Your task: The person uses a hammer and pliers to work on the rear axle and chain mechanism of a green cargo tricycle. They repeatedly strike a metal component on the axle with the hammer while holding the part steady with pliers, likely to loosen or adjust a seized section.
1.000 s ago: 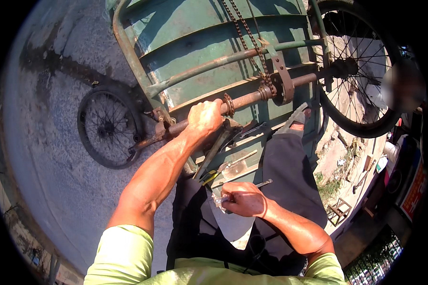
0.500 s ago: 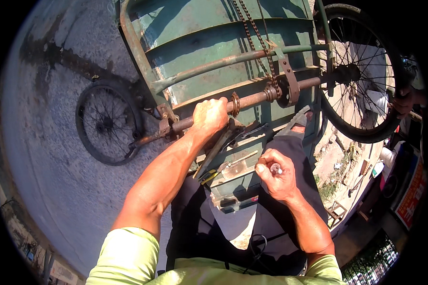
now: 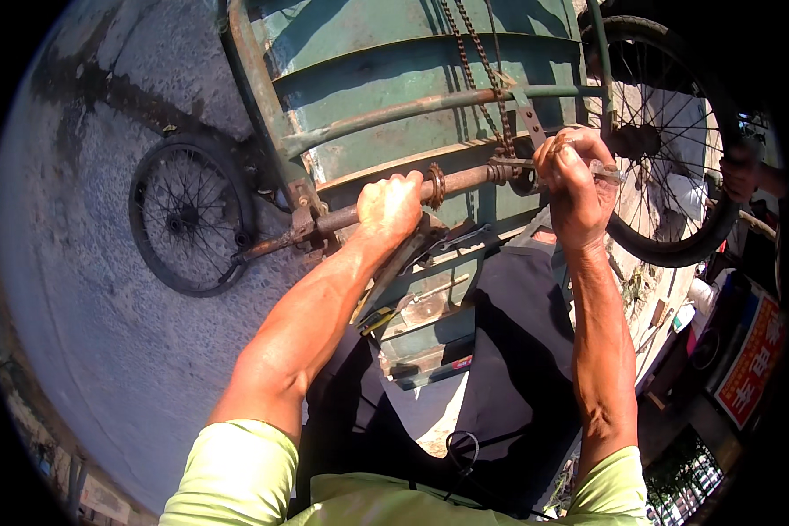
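Note:
My left hand (image 3: 389, 206) is wrapped round the rusty axle tube (image 3: 465, 181), just left of a small sprocket (image 3: 435, 186). My right hand (image 3: 579, 184) is closed over the axle's right part, gripping a tool with a clear handle (image 3: 607, 172) whose end sticks out past the hand. A flat metal length runs left from my fingers to the collar (image 3: 500, 170) on the axle; I cannot tell if it belongs to the tool. A rusty chain (image 3: 475, 79) hangs down to that collar. My right hand partly hides the hanging bracket (image 3: 529, 121).
Spoked wheels stand at the left (image 3: 191, 216) and right (image 3: 671, 140) of the green metal cart bed (image 3: 351, 61). Another person's hand (image 3: 740, 174) touches the right wheel. Yellow-handled pliers (image 3: 377, 321) and other tools lie between my legs. A red sign (image 3: 749, 359) stands at the right.
My right hand has risen with the clear-handled tool from above my right leg to the axle. My left hand keeps its hold on the axle. The view has shifted slightly.

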The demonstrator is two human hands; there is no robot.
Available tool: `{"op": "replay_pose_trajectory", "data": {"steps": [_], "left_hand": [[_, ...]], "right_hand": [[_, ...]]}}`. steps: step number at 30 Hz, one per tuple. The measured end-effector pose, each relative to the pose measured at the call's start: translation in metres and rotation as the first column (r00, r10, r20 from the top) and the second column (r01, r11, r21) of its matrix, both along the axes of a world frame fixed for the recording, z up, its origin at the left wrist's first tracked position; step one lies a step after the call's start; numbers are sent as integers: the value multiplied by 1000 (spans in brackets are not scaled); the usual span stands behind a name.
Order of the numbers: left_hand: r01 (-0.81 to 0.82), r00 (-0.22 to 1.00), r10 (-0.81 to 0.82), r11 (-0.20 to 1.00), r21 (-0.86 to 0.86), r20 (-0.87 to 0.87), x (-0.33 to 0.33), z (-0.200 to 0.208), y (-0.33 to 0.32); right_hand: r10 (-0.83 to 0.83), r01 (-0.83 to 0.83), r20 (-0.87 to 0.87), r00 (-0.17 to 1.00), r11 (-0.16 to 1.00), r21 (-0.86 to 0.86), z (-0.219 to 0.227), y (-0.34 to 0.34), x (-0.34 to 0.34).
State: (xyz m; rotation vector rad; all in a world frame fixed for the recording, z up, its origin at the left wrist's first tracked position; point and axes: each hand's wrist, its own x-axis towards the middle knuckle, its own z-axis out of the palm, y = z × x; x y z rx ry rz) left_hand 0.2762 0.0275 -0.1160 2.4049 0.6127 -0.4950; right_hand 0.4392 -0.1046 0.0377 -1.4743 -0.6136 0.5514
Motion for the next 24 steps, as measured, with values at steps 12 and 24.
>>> {"op": "replay_pose_trajectory", "data": {"steps": [12,24], "left_hand": [[-20,999,18,998,51,45,-1,-5,-3],[-33,997,29,998,60,67,-3,-8,-3]], "right_hand": [[-112,111,-16,994,993,-38,-1,2,-10],[-461,440,-322,827,887,-140,-67,-91,-47]]}}
